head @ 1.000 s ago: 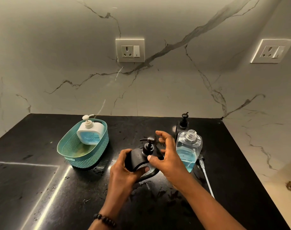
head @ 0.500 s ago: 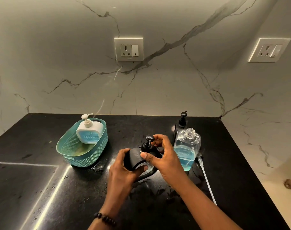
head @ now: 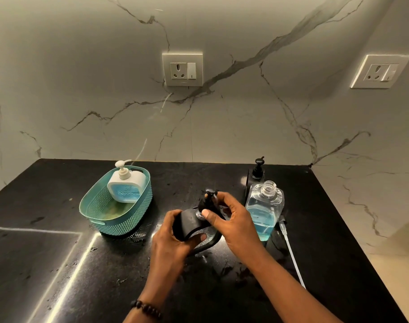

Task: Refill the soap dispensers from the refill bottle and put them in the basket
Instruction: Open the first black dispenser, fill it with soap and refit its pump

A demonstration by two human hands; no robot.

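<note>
A black soap dispenser (head: 189, 223) stands on the dark counter in the middle. My left hand (head: 173, 238) grips its body from the left. My right hand (head: 231, 220) pinches its black pump head (head: 209, 199) at the neck. Just right of it stands the clear refill bottle (head: 265, 206), uncapped and partly full of blue liquid. A teal basket (head: 119, 210) at the left holds a white dispenser (head: 126, 186) with blue soap inside. A second black dispenser (head: 257, 171) stands behind the refill bottle.
A white pump tube (head: 292, 252) lies on the counter to the right of the refill bottle. The marble wall behind carries two sockets (head: 182, 69). The counter's right edge (head: 352, 241) meets a pale marble surface.
My right hand has closed around the black pump head and neck, its fingers shifting as if turning it. The left hand has kept its hold on the dispenser body.
</note>
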